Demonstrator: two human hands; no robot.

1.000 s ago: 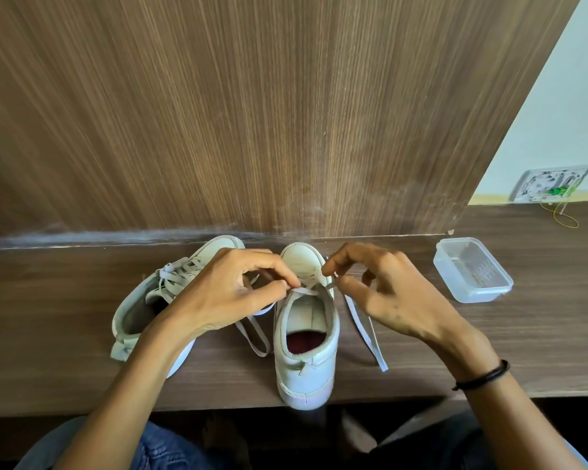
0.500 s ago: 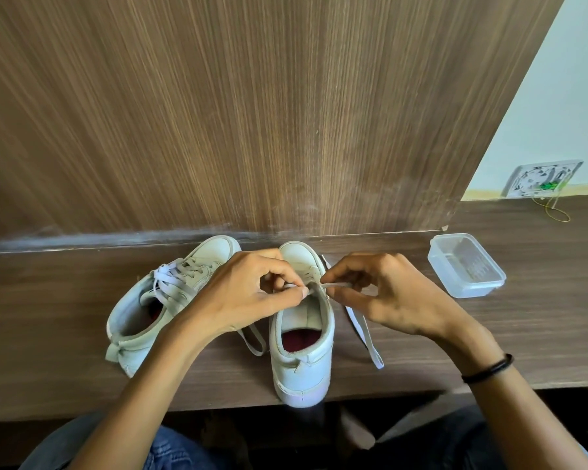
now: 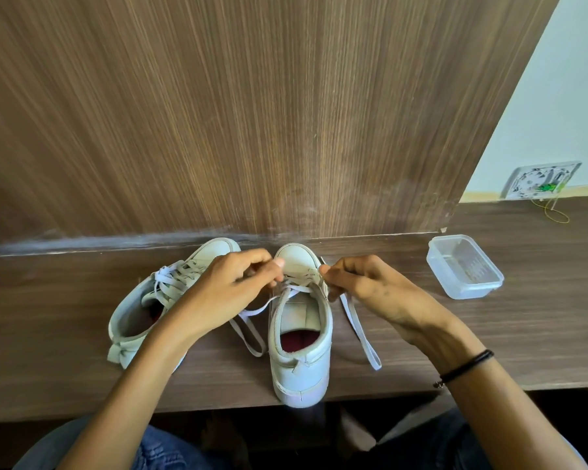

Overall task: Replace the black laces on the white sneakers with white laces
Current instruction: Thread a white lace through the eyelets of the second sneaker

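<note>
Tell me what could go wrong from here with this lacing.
1. The sneaker being laced has its heel right at the front edge of the table. A hard tug on the white lace by the left hand or right hand could slide it off.
2. The flat lace may twist as it crosses the eyelets.
3. Only the toe-end eyelets look threaded, so uneven pulls could leave unequal ends.

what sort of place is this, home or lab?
Likely a home or office nook, not a lab: wood-laminate desk, matching wood-grain back panel, and a wall socket plate on the painted wall.
</note>
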